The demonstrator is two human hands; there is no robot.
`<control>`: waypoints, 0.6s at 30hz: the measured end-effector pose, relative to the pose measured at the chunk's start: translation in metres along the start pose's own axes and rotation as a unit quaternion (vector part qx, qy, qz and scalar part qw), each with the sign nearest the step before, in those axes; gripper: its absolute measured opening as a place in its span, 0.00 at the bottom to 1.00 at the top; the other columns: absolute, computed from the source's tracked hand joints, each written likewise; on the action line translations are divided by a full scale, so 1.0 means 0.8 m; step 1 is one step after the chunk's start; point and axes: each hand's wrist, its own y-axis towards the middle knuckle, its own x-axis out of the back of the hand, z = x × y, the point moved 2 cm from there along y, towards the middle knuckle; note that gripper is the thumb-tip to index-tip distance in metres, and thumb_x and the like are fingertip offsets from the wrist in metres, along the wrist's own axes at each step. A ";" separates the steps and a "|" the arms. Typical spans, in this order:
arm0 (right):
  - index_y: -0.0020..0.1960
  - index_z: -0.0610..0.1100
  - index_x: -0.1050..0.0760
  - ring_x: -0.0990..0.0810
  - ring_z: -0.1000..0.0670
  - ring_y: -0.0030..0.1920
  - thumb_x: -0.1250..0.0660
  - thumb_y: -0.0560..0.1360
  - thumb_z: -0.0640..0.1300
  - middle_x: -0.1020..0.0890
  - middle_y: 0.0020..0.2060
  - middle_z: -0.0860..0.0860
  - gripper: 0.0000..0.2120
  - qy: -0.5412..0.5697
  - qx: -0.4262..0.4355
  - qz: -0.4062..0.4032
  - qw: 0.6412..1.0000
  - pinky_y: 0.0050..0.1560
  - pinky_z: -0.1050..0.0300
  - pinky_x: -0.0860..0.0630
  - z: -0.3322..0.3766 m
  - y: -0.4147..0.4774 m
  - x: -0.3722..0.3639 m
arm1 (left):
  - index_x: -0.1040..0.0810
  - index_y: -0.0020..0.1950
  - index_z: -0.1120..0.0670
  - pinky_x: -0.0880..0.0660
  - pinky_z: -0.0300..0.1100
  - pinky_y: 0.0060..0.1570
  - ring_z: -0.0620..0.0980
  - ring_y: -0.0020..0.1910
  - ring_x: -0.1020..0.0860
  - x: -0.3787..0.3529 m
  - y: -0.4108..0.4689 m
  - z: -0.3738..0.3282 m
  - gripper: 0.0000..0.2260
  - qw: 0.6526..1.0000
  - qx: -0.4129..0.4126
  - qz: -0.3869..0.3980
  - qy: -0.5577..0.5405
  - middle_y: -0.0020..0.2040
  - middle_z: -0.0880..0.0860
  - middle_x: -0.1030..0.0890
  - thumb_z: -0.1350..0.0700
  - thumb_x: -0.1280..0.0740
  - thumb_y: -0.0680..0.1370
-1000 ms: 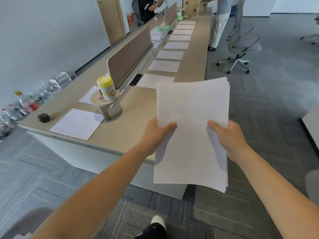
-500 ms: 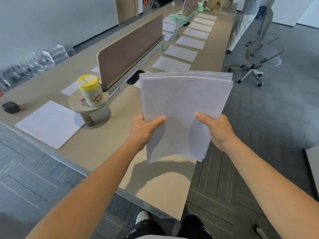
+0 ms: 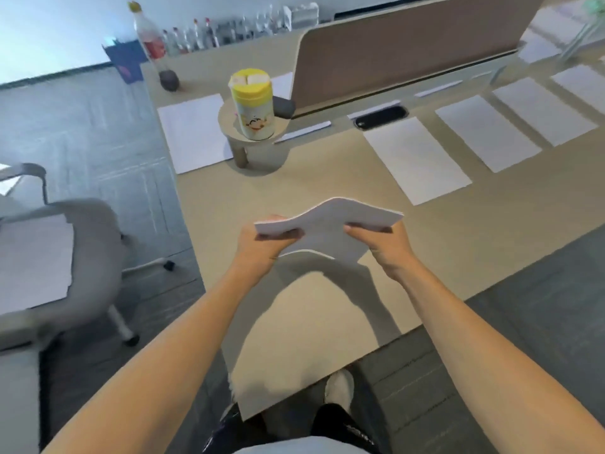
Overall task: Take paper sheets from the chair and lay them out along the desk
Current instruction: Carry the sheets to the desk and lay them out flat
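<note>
Both my hands hold a white stack of paper sheets (image 3: 330,217) nearly flat above the beige desk (image 3: 327,316). My left hand (image 3: 262,247) grips its left edge and my right hand (image 3: 386,247) grips its right edge, so the stack bows upward in the middle. Several single sheets lie in a row along the desk to the right, the nearest sheet (image 3: 415,158) just beyond the stack. Another sheet (image 3: 193,132) lies at the desk's left end. A grey chair (image 3: 82,257) at the left carries more paper (image 3: 32,260) on its seat.
A yellow-lidded canister (image 3: 252,103) stands on a small round stand (image 3: 242,142) on the desk. A brown divider panel (image 3: 402,50) runs along the desk's middle. A dark round object (image 3: 169,80) sits at the far corner; bottles (image 3: 196,37) line the wall. My feet are by the desk's near corner.
The stack has gone from upright before me to nearly flat and low over the desk. My view has swung left and down, bringing the chair with paper into sight.
</note>
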 end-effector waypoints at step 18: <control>0.55 0.41 0.19 0.15 0.50 0.51 0.22 0.67 0.34 0.14 0.50 0.47 0.17 -0.042 -0.059 0.081 0.994 0.50 0.53 0.22 -0.016 0.014 0.003 | 0.15 0.47 0.54 0.22 0.35 0.43 0.40 0.41 0.17 0.006 -0.037 0.002 0.04 0.998 0.011 -0.061 -0.012 0.43 0.49 0.15 0.59 0.24 0.73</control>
